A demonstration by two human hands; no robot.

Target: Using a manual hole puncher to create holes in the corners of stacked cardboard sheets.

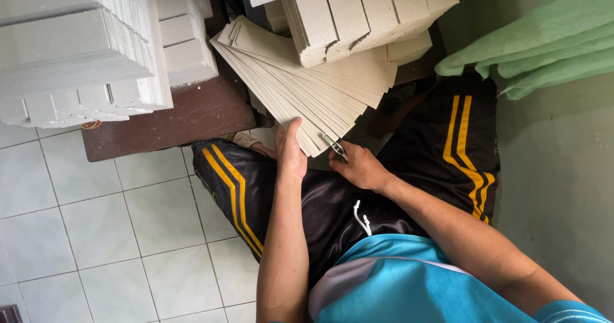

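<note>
Left hand (291, 151) lay flat-fingered against the near edge of the fanned stack of grey card sheets (307, 83), thumb up along the sheets, steadying rather than clenching. Right hand (359, 166) closed around a small metal tool (335, 146), pinched between thumb and fingers, its tip touching the lower corner of the fan; whether scissors or a clip, hard to tell. Both hands sat just above the lap, over black trousers with yellow stripes (236, 189).

Fan spread from the lap up and left toward a dark brown wooden bench (198, 115), its upper part pinned under bundled blocks of cut card (364, 13). Sheets thin, pale grey-beige, matte, edges stepped like a spread deck, corners slightly uneven.

Likely trouble: the fan slipping sideways off the lap if the left hand eased, since only the bundles on top held the far end. Metal tip so near the left thumb could also nick it, or mark a sheet.

White stacked bundles (77, 48) stood on the bench at left; green foam sheets (543, 41) lay at right; pale floor tiles (128, 233) below.
</note>
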